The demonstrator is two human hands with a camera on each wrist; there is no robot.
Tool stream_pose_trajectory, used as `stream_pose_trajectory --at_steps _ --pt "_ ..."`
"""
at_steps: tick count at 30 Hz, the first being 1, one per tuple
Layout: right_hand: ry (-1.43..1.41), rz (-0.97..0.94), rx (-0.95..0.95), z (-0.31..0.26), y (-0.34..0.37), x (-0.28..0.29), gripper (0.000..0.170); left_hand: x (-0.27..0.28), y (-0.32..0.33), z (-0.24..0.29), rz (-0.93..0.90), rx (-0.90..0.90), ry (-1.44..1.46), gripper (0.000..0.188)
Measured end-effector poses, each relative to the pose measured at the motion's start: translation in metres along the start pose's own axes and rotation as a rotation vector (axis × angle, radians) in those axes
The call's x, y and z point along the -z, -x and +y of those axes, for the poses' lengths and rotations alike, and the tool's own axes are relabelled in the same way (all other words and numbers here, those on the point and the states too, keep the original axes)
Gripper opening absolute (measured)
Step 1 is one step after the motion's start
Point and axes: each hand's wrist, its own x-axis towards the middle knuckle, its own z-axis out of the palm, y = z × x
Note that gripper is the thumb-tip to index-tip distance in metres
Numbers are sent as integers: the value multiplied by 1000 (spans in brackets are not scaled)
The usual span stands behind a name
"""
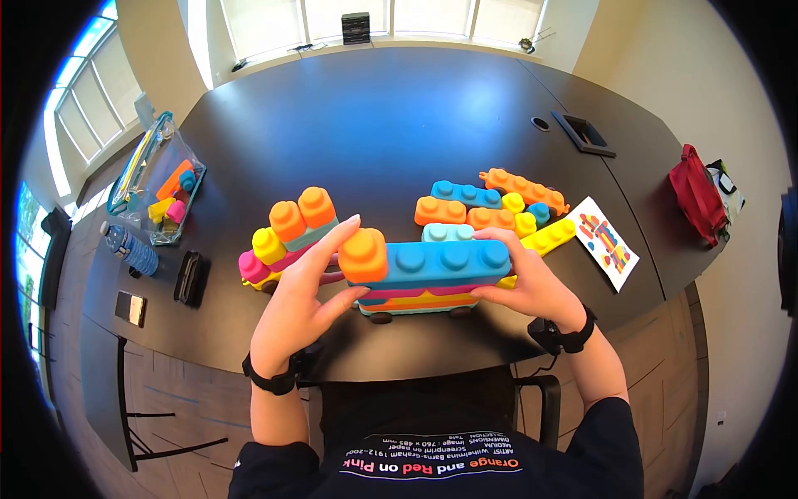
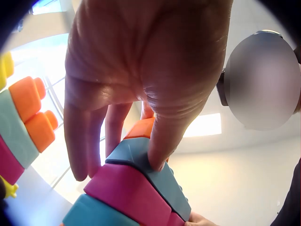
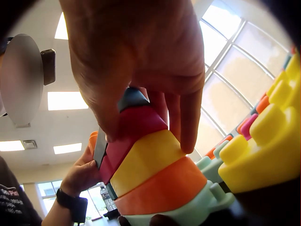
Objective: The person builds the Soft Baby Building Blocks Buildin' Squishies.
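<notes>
A stack of toy building blocks stands on a wheeled base [image 1: 416, 308] near the table's front edge. Its layers show pink, yellow [image 3: 146, 160] and orange, with a long blue block [image 1: 449, 268] on top. At the left end sits a small orange block [image 1: 363, 256]. My left hand [image 1: 291, 303] grips that end, thumb on the near side and fingers on the far side. In the left wrist view, its thumb [image 2: 164, 132] presses the blue layer. My right hand [image 1: 544, 287] holds the opposite end, thumb on the pink layer [image 3: 136, 125] in the right wrist view.
Another block stack [image 1: 287, 237] stands to the left. Loose blocks [image 1: 465, 195] and a long yellow one [image 1: 549, 239] lie behind and right, beside a picture sheet [image 1: 611, 249]. Leftward are a clear bag [image 1: 174, 141], a water bottle [image 1: 133, 248], a black case [image 1: 191, 279] and a phone [image 1: 130, 308].
</notes>
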Motion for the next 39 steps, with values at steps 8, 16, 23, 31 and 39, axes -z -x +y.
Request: stream_pose_trajectory --at_steps 8,16,23,31,39 --pt "-51 -9 -22 6 -18 -1 69 20 -1 -30 290 -246 -189 63" --pt "-448 147 -93 27 -44 10 69 47 -2 -66 349 -36 -562 73" --pt "-400 275 76 29 -106 34 65 62 13 -82 421 130 -626 73" --pt "-198 180 97 70 -182 24 58 70 17 -83 434 189 -611 72" --pt "-211 -40 -87 91 -196 16 51 76 22 -80 435 216 -643 72"
